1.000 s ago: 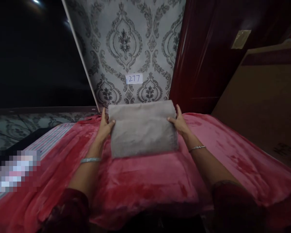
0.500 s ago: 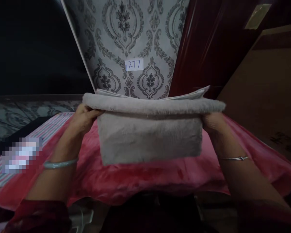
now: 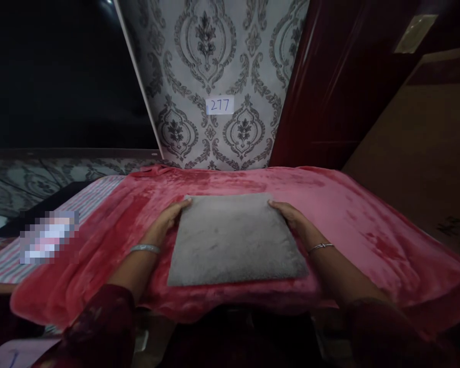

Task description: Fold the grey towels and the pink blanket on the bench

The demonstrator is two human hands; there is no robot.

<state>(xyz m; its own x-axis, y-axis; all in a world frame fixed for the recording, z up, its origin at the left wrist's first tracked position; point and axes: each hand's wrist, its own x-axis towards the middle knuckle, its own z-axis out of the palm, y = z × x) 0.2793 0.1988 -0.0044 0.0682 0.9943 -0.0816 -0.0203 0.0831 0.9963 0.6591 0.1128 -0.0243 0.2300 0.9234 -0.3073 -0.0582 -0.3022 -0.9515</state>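
Observation:
A grey plush mat (image 3: 235,240) lies flat as a near-rectangle on a red and pink plush blanket (image 3: 329,204). At its far left corner is my left hand (image 3: 174,210), thumb on top and the other fingers at the edge or beneath, mostly hidden. My right hand (image 3: 285,210) grips the far right corner in the same way, with its thumb on the upper face. Both hands are closed on the mat.
The blanket hangs over the near table edge. A striped cloth (image 3: 99,191) with a blurred-out item (image 3: 49,237) is at left. Behind stand a dark screen (image 3: 61,76), a patterned wall (image 3: 207,61) with a "277" label (image 3: 220,105), and a large cardboard box (image 3: 425,153) at right.
The mat was held up in front of the wall, folded over at its top. It has come down onto the blanket and lies flat, with both hands lower and closer together.

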